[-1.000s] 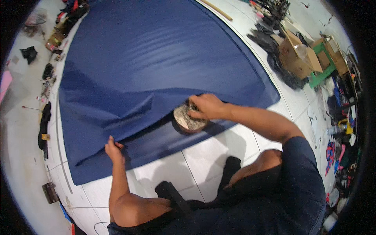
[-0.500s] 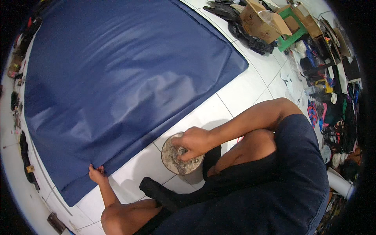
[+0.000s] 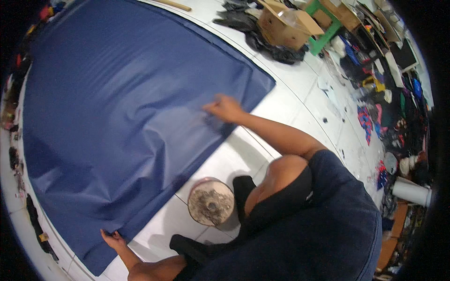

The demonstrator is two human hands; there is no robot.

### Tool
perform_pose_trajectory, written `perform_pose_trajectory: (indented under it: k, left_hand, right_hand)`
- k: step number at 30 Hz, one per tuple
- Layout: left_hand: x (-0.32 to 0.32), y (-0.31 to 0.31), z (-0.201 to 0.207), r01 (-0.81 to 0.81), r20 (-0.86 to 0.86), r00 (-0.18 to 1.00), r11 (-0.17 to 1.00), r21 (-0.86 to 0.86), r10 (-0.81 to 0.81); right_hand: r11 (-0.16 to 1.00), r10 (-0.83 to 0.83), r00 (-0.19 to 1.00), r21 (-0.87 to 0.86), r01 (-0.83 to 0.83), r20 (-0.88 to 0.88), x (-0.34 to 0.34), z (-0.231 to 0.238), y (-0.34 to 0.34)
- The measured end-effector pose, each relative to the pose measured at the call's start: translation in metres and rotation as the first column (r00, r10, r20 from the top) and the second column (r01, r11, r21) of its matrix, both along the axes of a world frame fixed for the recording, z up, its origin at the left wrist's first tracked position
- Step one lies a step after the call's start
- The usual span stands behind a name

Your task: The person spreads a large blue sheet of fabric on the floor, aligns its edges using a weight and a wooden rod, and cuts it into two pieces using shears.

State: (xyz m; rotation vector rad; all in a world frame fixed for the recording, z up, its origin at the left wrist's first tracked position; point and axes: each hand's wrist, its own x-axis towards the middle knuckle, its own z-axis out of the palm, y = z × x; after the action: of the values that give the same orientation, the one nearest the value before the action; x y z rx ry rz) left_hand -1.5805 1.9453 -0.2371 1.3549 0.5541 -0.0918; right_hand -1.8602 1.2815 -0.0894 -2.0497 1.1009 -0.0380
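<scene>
- Dark-blue smooth fabric sheet (image 3: 89, 117) lies on white tiled floor (image 3: 290, 107), near edge slanting near-left to far-right; long axis unclear.
- Left hand (image 3: 114, 240) meets its near-left edge; grip unclear.
- Right hand (image 3: 226, 109), blurred, over its right part; cannot tell whether holding.

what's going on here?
A person is handling a big blue sheet spread on a white tiled floor. Their left hand is at the sheet's near edge, toward its left corner; the right hand is over the sheet farther right, too blurred to tell whether it touches. The sheet is wrinkled between the hands. A round, mottled object stands on the tiles just off the near edge, with neither hand on it.
</scene>
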Motion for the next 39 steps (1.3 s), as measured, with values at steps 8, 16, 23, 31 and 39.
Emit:
perform_pose_trajectory:
  k: [8, 16, 23, 31, 39]
  left_hand:
    - [0.072, -0.023, 0.11, -0.425, 0.448, 0.863, 0.814, 0.395, 0.233]
    - [-0.01, 0.004, 0.102, -0.57, 0.538, 0.815, 0.467, 0.676, 0.216]
    - [-0.011, 0.052, -0.002, -0.37, 0.157, 0.928, 0.889, 0.269, 0.339]
    - [-0.016, 0.063, -0.008, -0.188, -0.032, 0.981, 0.975, 0.115, 0.193]
    - [-0.045, 0.042, 0.002, 0.005, -0.18, 0.982, 0.948, 0.318, 0.055]
  right_hand:
    - [0.815, -0.464, 0.886, 0.393, 0.426, 0.002, -0.133, -0.104, -0.14]
    - [0.737, -0.662, 0.646, 0.487, 0.469, 0.379, -0.072, -0.064, -0.131]
    - [0.732, -0.67, 0.471, 0.618, 0.287, 0.574, -0.112, -0.067, -0.156]
    - [0.594, -0.804, 0.489, 0.419, 0.687, 0.338, -0.15, -0.114, -0.169]
    - [0.454, -0.816, 0.395, 0.044, 0.89, 0.421, -0.143, -0.129, -0.196]
